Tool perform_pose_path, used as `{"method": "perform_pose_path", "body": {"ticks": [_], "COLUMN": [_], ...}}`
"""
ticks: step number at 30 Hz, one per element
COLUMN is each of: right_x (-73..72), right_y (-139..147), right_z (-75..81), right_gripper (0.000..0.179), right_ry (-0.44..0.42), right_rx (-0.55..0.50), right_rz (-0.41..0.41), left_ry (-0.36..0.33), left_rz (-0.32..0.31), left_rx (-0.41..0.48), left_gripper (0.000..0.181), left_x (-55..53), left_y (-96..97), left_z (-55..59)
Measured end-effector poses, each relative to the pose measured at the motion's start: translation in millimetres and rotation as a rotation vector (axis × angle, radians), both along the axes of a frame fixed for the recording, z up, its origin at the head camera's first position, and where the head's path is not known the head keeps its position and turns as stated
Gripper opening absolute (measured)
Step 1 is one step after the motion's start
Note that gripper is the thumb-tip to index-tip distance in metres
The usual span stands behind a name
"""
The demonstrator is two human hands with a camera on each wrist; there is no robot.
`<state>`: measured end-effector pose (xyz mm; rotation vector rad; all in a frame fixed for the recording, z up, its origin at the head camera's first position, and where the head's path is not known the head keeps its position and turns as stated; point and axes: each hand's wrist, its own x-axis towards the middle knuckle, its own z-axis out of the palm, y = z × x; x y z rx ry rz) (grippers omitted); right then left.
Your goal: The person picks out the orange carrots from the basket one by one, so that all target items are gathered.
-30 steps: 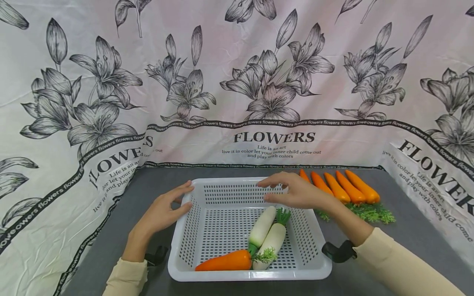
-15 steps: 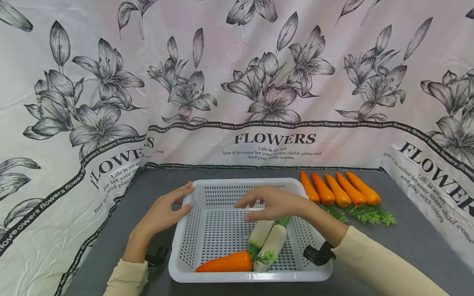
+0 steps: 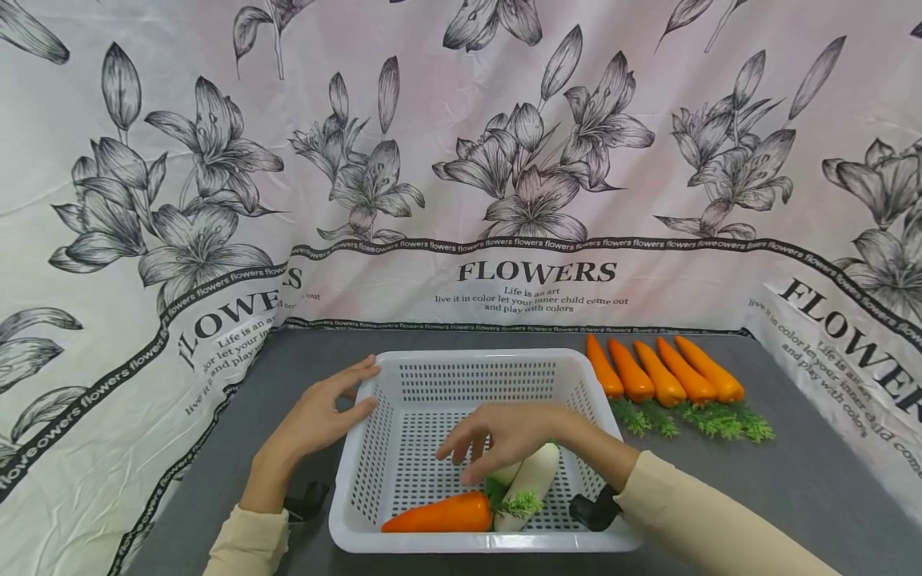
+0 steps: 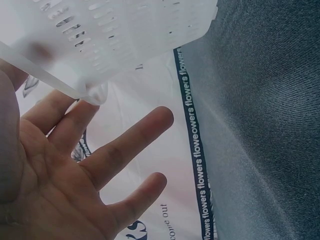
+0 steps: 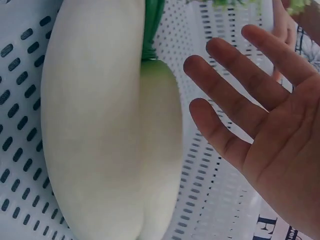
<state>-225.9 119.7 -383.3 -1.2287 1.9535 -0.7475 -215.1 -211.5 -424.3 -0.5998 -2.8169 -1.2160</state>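
A white perforated plastic basket (image 3: 483, 542) stands on the dark tabletop. Inside it lie an orange carrot (image 3: 439, 514) along the front wall and two white radishes (image 5: 95, 120) with green tops. My left hand (image 3: 313, 418) rests at the basket's left rim, thumb and index tips over the edge; in the left wrist view the ring and little fingers stretch out straight, free of it. Over the basket hovers my right hand (image 3: 504, 436), holding nothing, fingers spread and loosely bent. It partly hides the radishes in the head view; the right wrist view shows them beside the hand, apart from it.
Several orange carrots (image 3: 666, 376) with leafy green tops (image 3: 720, 420) lie in a row to the right of the basket. Grey cloth (image 3: 302, 352) covers the table. A flower-printed curtain (image 3: 533, 296) closes off the back and both sides.
My right hand has come from the basket's far right side toward its front, ending above the radishes. The left hand stays at the rim. The vegetables have not moved.
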Motion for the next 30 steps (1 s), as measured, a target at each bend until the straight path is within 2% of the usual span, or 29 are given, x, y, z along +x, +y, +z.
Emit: {"method": "perform_pose_path", "body": {"ticks": [8,18,24,30], "right_x": [-0.5,0.9,1.4,-2.2], "right_y": [-6,-12,-12,-9], "right_z": [-11.6,-14.8,-16.6,-22.8], "right_gripper": [0.049,0.047,0.045,0.048], "right_ry": [-0.105,-0.262,-0.255,-0.269], "right_rx": [0.038,0.169,0.163,0.083], "right_rz": [0.038,0.117,0.109,0.058], "left_ry": [-0.022,-0.019,-0.017,-0.022], "left_rz": [0.008,0.001,0.005,0.007], "left_rx": [0.005,0.008,0.003,0.006], "left_gripper": [0.058,0.059,0.059,0.059], "left_x": [-0.6,-1.6,-1.4,-0.9], "left_y": [0.4,1.4,1.3,2.4], "left_z": [1.5,0.0,-0.2,1.6]}}
